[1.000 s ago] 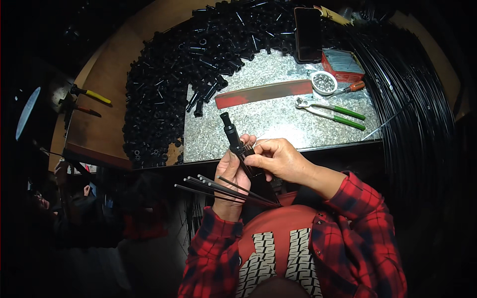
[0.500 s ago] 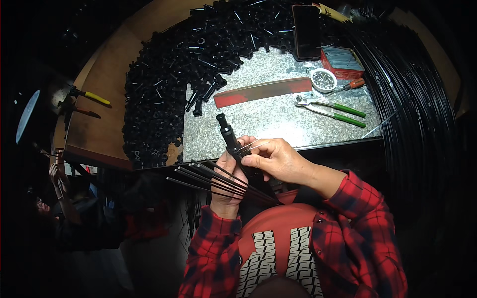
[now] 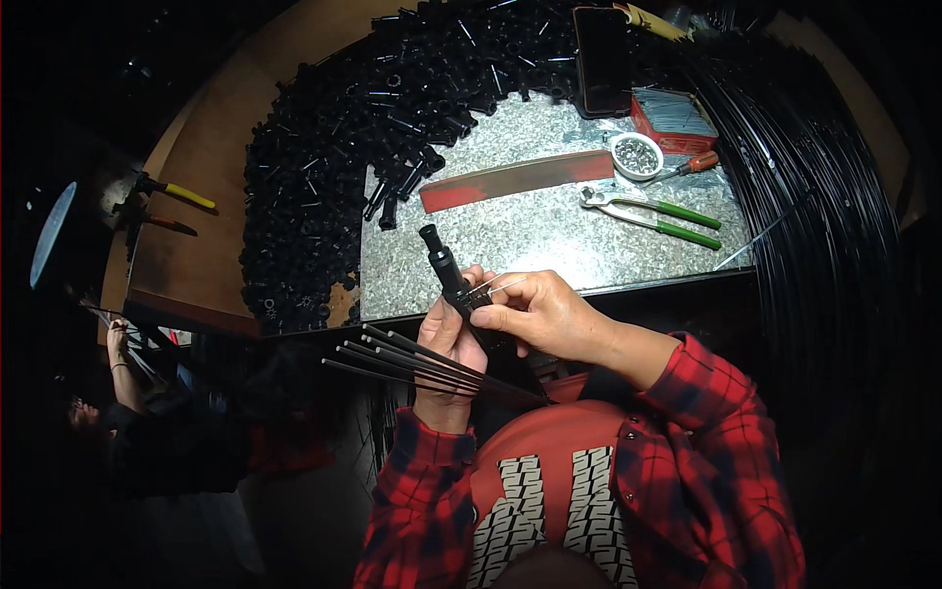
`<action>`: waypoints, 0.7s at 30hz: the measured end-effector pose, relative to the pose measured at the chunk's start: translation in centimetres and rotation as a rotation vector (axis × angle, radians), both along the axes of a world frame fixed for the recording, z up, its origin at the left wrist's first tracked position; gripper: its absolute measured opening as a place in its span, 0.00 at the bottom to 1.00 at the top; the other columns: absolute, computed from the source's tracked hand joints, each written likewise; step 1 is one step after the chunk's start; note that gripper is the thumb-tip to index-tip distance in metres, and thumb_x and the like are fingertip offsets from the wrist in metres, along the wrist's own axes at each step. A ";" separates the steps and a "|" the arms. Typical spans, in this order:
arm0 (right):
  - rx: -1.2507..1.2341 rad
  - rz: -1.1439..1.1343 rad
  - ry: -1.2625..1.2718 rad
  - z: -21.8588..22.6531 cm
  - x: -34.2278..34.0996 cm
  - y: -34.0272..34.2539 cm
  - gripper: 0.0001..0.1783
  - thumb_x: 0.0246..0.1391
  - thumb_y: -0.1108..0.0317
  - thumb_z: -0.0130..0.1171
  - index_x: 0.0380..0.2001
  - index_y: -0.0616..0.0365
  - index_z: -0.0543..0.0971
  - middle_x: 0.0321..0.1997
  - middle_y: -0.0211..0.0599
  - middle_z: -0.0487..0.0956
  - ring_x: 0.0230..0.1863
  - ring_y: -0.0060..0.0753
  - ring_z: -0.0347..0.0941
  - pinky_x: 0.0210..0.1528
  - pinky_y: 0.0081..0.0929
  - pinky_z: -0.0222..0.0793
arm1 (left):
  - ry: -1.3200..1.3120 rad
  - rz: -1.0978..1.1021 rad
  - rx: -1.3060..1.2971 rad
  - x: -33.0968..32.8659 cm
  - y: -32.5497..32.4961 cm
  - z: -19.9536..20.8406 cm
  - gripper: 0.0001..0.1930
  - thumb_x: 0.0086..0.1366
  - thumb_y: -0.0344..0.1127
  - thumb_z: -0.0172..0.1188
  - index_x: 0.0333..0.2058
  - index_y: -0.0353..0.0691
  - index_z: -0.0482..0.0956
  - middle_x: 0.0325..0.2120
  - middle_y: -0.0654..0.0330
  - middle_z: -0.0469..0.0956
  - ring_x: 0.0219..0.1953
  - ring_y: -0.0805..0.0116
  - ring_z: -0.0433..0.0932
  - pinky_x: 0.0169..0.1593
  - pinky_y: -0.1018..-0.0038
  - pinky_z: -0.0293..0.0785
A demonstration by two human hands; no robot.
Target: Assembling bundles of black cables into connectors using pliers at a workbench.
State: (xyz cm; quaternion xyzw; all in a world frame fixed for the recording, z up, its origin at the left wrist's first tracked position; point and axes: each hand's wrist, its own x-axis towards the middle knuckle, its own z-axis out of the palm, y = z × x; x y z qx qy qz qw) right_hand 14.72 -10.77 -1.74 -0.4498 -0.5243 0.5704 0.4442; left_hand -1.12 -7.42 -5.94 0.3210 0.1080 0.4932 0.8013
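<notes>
My left hand (image 3: 446, 346) is wrapped round a black tubular piece (image 3: 441, 257), which looks like an umbrella runner. It tilts up and to the left, its narrow end above my fingers. Several thin black rods (image 3: 392, 357), like umbrella ribs, cross my left palm and run toward my lap. My right hand (image 3: 540, 309) meets the left at the collar of the piece, thumb and index finger closed on a thin pale wire (image 3: 506, 285). The wire's ends stick out above the fingers. How it sits in the collar is hidden by my fingertips.
Black tubular parts (image 3: 334, 147) are heaped across the bench. On the speckled top lie a long red-edged bar (image 3: 520, 181), green-handled pincers (image 3: 677, 222), a white cup (image 3: 638, 157) and an orange-handled screwdriver (image 3: 697, 164). Black rods (image 3: 805, 167) fill the right side. Another person (image 3: 147, 422) works at left.
Both my hands and the black piece have shifted slightly left, the grip unchanged. The rods over my left palm have moved a little. At the far left, the other person's hand has moved.
</notes>
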 end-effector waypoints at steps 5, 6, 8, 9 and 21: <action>0.017 0.026 0.036 -0.4 0.1 -0.1 0.17 0.59 0.62 0.56 0.20 0.59 0.70 0.20 0.25 0.70 0.16 0.15 0.68 0.17 0.15 0.63 | -0.034 -0.082 0.017 0.0 0.2 0.4 0.17 0.67 0.34 0.50 0.51 0.30 0.71 0.52 0.52 0.70 0.58 0.57 0.67 0.64 0.60 0.59; 0.006 0.042 0.024 -0.4 0.2 -0.1 0.17 0.60 0.61 0.55 0.20 0.58 0.70 0.20 0.24 0.69 0.16 0.15 0.68 0.17 0.15 0.62 | -0.047 -0.092 0.005 -0.1 0.3 0.3 0.16 0.68 0.34 0.50 0.50 0.30 0.72 0.52 0.51 0.70 0.58 0.57 0.66 0.64 0.60 0.59; -0.007 0.064 0.042 -0.6 0.3 0.0 0.17 0.60 0.61 0.55 0.20 0.58 0.70 0.21 0.24 0.70 0.17 0.15 0.68 0.17 0.15 0.63 | -0.061 -0.102 -0.007 -0.1 0.3 0.2 0.16 0.68 0.34 0.50 0.50 0.30 0.72 0.52 0.51 0.70 0.58 0.57 0.66 0.64 0.60 0.60; -0.020 0.083 0.059 -0.6 0.4 0.1 0.17 0.60 0.61 0.55 0.20 0.58 0.69 0.21 0.24 0.70 0.17 0.15 0.68 0.18 0.15 0.63 | -0.041 -0.114 -0.002 -0.1 0.3 0.4 0.16 0.68 0.33 0.49 0.50 0.30 0.72 0.51 0.50 0.70 0.59 0.56 0.66 0.64 0.59 0.60; -0.072 0.241 0.045 0.1 1.2 0.7 0.15 0.60 0.59 0.56 0.25 0.59 0.75 0.24 0.25 0.72 0.20 0.15 0.68 0.21 0.15 0.67 | 0.031 -0.228 -0.026 -0.7 0.6 0.8 0.21 0.64 0.35 0.52 0.54 0.30 0.68 0.59 0.44 0.62 0.63 0.53 0.61 0.65 0.59 0.59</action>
